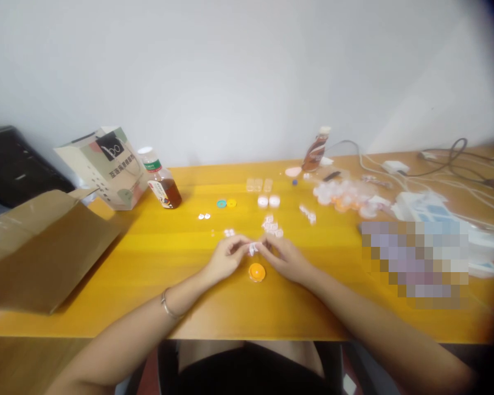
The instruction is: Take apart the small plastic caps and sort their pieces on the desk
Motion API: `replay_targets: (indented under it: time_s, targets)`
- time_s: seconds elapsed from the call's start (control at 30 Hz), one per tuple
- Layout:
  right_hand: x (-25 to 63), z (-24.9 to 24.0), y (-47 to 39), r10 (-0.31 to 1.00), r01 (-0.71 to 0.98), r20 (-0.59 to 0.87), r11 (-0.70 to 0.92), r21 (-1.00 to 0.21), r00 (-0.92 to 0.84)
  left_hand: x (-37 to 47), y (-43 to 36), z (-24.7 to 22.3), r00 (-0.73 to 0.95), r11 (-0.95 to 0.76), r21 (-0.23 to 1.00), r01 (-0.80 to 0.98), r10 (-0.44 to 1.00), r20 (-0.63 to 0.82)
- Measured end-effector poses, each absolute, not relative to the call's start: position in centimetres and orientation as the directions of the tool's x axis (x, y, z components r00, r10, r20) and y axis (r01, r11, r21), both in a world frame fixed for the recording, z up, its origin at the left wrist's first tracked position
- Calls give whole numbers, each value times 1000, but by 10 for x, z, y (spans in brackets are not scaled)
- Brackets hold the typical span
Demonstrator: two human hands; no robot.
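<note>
Over the middle of the table, my left hand (227, 256) and my right hand (285, 257) meet fingertip to fingertip. Both are closed in a pinch on a small white piece (253, 249), too blurred to name more exactly. Just below it on the table lies a round orange disc (257, 272) with a clear rim. Beyond my right fingers is a loose cluster of small white printed pieces (272, 225). A few small white bits (229, 232) lie past my left hand.
Behind are two white round caps (268, 201), clear boxes (259, 185), a teal disc (221, 203) and a yellow disc (231, 203). A tea bottle (160, 181), paper bag (115, 170) and cardboard box (45, 258) stand left; a cola bottle (315, 151), round containers (346, 196) and cables (456, 164) right.
</note>
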State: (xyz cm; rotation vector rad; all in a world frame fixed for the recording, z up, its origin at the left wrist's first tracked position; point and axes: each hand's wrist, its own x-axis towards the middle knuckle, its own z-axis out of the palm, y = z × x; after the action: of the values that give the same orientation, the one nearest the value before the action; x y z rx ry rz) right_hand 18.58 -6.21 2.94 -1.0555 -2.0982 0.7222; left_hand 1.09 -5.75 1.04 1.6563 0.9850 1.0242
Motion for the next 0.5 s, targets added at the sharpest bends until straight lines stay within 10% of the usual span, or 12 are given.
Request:
replay_targets:
  time_s: [0.5]
  targets:
    - [187,27,-59,768,540,389,636,-551,-509,6,-54,20,405,-163,983,80,907,117]
